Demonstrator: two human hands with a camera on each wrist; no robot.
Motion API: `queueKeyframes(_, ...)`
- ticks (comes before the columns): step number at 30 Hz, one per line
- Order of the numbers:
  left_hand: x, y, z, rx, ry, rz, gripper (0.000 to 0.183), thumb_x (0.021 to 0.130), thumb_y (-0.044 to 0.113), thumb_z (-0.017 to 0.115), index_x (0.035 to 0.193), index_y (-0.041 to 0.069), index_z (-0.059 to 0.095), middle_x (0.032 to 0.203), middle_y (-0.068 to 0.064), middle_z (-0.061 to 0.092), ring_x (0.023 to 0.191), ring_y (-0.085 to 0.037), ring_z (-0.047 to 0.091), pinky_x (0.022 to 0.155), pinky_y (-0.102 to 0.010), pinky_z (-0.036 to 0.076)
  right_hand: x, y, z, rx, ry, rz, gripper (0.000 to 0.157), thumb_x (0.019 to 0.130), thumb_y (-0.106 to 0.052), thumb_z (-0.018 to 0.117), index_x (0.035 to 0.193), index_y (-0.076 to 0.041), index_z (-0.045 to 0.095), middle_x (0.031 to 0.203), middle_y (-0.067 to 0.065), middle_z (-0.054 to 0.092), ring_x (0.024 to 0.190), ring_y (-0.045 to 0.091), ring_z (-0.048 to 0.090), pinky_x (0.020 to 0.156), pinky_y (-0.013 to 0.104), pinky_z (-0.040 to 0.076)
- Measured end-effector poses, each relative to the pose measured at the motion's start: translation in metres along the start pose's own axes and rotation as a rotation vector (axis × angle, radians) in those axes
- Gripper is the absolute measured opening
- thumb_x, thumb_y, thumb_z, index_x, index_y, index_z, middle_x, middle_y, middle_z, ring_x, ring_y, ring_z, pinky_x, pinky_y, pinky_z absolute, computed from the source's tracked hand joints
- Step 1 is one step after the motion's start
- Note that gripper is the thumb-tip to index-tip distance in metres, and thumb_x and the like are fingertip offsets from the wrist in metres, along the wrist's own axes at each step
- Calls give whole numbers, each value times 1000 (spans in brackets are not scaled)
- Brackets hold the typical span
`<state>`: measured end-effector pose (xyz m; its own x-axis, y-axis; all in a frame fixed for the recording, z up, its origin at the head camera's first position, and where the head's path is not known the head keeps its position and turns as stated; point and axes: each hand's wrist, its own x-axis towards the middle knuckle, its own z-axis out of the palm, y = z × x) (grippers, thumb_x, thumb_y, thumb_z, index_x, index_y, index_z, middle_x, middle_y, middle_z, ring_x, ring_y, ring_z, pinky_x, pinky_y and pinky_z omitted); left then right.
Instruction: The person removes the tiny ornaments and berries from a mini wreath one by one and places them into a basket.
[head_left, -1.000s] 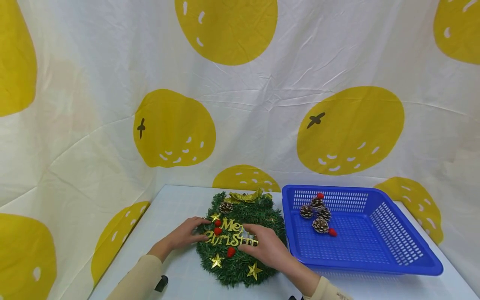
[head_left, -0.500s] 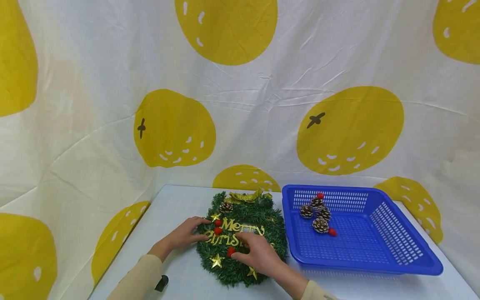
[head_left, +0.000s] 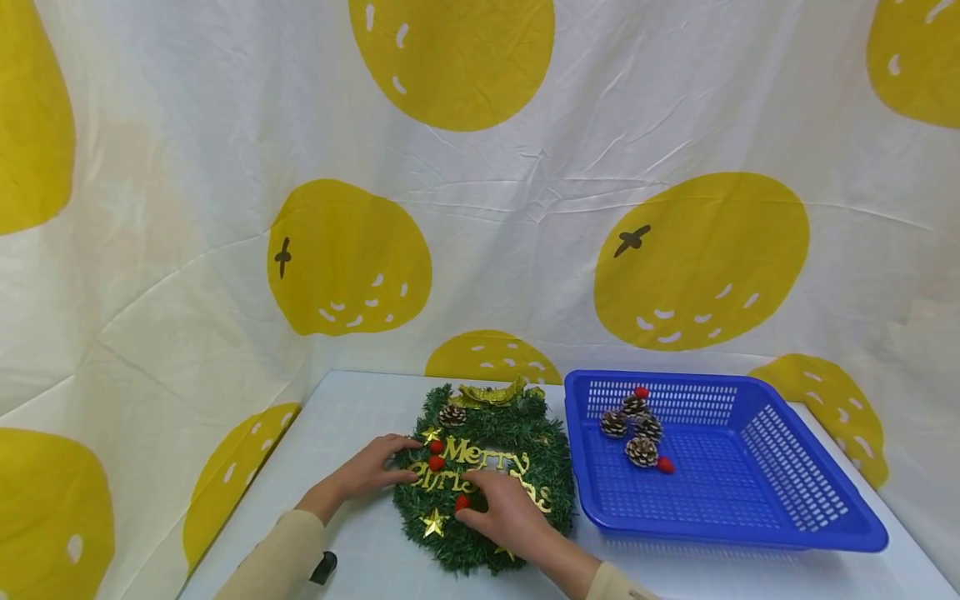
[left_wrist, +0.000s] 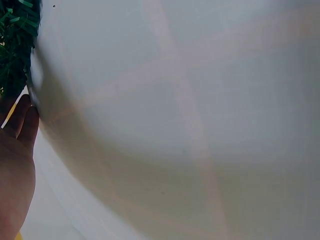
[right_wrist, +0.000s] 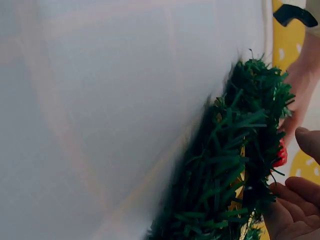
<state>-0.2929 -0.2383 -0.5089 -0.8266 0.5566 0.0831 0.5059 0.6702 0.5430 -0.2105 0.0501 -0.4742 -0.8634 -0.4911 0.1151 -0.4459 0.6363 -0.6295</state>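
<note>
A green tinsel wreath (head_left: 547, 433) lies on the table, with gold "Merry Christmas" lettering (head_left: 487, 454), gold stars (head_left: 433, 522), a pinecone (head_left: 452, 415) and red berry ornaments (head_left: 437, 463). My left hand (head_left: 367, 468) rests at the wreath's left edge, fingers extended and thumb apart. In the left wrist view its fingers (left_wrist: 29, 120) come right up to the green tinsel (left_wrist: 17, 45). Over the wreath's lower middle, my right hand (head_left: 510, 510) has thumb and index finger spread on either side of a red berry (head_left: 462, 502), covering part of the lettering.
To the right stands a blue perforated basket (head_left: 738, 537). Several pinecones (head_left: 642, 451) and two red berries (head_left: 665, 465) lie in its left part. A gold ribbon bow (head_left: 491, 393) tops the wreath. Behind the table hangs a white curtain (head_left: 517, 250) with yellow fruit prints.
My right hand has moved left and slightly down over the wreath to the lower red berry, uncovering the right end of the lettering. The left hand has stayed in place.
</note>
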Motion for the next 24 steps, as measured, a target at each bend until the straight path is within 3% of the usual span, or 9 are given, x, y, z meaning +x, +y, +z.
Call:
queueKeyframes(5,0,1,-1,-1,-1,-8,55,91,44,67,135,12,56,133,-14,54,125,-38,47,101,-59,37,0,-2,4,-52,36,-15,50,87,-33,75,127,-6,64,123,7,66,112,26,62,92,42,50)
queueKeyframes(14,-1,1,0,1,-3,9,54,91,44,67,134,12,57,133,-14,55,124,-38,49,99,-58,40,1,-2,12,-142,75,-79,38,85,-29,78,115,-9,69,110,4,70,99,17,66,81,33,54)
queueKeyframes(24,-1,2,0,12,6,19,55,91,44,67,134,11,57,131,-12,56,122,-36,50,98,-58,40,2,-4,17,-227,115,-93,24,84,-23,78,104,-10,75,113,7,69,101,20,66,81,31,54)
